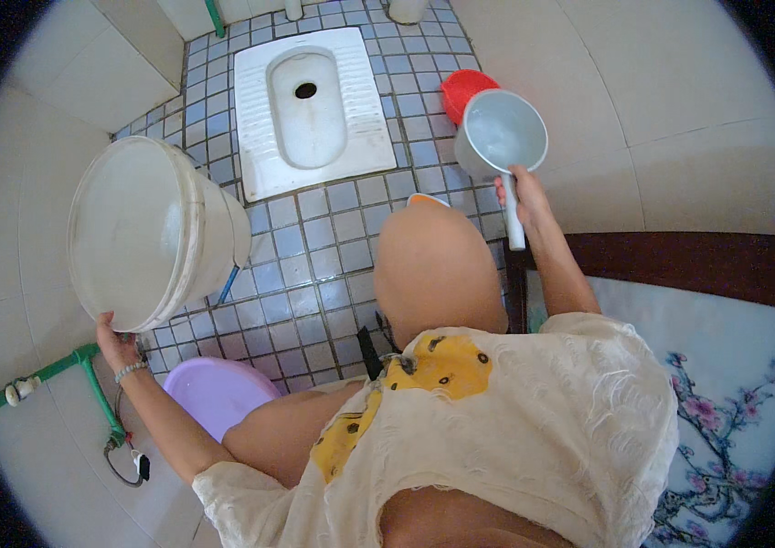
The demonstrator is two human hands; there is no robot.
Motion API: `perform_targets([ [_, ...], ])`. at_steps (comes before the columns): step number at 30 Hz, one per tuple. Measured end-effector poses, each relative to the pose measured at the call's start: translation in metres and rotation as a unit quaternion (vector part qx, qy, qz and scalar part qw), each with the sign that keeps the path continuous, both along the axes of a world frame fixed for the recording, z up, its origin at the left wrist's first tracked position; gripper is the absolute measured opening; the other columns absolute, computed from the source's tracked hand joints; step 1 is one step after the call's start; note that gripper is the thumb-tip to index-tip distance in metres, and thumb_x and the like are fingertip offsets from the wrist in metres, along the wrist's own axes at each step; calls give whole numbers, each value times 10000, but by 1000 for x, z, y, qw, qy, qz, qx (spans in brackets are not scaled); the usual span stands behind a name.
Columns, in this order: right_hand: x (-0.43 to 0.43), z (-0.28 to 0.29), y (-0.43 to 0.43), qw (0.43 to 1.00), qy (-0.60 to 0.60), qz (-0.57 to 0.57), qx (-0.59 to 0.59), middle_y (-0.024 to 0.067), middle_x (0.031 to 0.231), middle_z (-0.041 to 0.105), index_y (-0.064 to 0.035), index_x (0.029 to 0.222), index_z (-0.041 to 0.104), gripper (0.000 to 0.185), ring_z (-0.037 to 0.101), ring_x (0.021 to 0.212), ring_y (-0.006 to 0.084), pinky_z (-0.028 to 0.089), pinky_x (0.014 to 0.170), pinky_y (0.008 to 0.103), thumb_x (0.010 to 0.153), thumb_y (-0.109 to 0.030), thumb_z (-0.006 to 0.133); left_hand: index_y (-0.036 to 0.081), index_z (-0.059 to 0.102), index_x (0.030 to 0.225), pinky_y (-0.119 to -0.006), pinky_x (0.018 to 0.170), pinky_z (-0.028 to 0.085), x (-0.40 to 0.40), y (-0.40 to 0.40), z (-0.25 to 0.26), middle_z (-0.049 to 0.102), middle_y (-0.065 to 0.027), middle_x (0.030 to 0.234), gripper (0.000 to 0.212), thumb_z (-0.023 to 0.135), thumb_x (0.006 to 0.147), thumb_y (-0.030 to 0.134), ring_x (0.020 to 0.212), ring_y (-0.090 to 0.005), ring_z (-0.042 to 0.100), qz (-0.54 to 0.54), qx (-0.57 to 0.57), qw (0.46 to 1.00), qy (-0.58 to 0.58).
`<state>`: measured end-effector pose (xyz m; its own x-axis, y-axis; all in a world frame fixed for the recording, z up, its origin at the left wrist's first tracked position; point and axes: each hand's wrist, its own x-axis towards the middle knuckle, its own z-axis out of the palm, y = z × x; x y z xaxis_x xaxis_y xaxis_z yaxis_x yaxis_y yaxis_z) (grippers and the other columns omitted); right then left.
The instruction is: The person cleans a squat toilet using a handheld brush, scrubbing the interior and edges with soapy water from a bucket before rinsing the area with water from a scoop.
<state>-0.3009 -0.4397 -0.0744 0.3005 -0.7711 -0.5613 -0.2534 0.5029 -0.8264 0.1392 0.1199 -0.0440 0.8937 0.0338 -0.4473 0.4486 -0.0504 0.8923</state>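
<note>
My right hand (529, 195) grips the handle of a pale grey plastic water dipper (468, 156). Clear water (502, 130) shows inside its bowl, which is held open side up. On the left, my left hand (115, 346) holds the near rim of a large white plastic bucket (216, 236); part of the fingers is hidden at the rim. The bucket's round top is pale and smooth, and I cannot tell whether it is a lid or water. Ahead lies a white ceramic squat toilet (377, 130) with a dark drain hole, set into the floor.
A red plastic basin (459, 89) sits partly behind the dipper by the right wall. A purple basin (216, 390) lies below the bucket, near my leg. Green pipes (58, 366) with a hose run along the left wall. A dark-framed door (668, 264) with a floral panel stands at right.
</note>
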Motion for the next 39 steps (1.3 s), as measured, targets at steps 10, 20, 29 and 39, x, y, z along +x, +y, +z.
perform_targets([
  [10,-50,-111,-9,958,-69,-250,123,128,681,539,-6,969,409,268,495,508,186,418,407,288,853,-230,320,-54,492,966,-398,829,424,-7,-18,29,530,-141,994,336,499,665,93,909,-281,522,69,-148,985,-54],
  [20,-103,-135,2,936,220,-32,-273,223,1072,495,72,1172,357,488,478,965,338,375,847,415,805,-209,513,-84,509,998,-249,704,409,-46,-102,87,557,-107,910,406,497,602,6,771,-179,521,5,88,963,-255],
  [29,-15,-182,75,649,393,522,-390,209,1024,522,15,1116,436,457,487,953,337,358,834,396,731,-177,589,-109,452,1109,-280,773,419,-39,-103,72,543,-162,1005,517,506,615,33,854,-216,539,44,147,952,-266],
  [39,37,-209,57,724,355,488,-335,164,921,558,-19,1114,422,407,538,815,294,418,698,379,763,-186,543,-63,530,1042,-259,713,430,-49,-92,78,596,-119,886,496,558,566,74,779,-169,553,-12,229,922,-311],
])
